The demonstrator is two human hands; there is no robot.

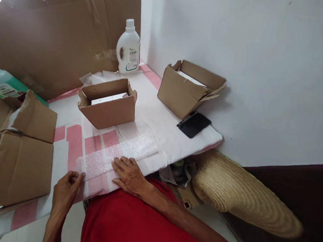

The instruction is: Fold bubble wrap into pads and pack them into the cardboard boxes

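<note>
A clear strip of bubble wrap (pixel 139 146) lies flat along the front edge of the table. My left hand (pixel 64 188) is closed in a pinch at the near left corner of the strip, thumb and forefinger together. With fingers stretched out, my right hand (pixel 128 175) rests palm down on the strip's near edge and holds nothing. Just beyond the wrap stands an open cardboard box (pixel 113 111) with a white item (pixel 109 98) inside.
More open cardboard boxes stand at left (pixel 25 165) and at right (pixel 176 89). A black phone (pixel 195 125) lies near the right edge. Behind are a white jug (pixel 129 50) and a green bottle (pixel 15 84). A straw hat (pixel 241 188) sits below the table, beside the wall.
</note>
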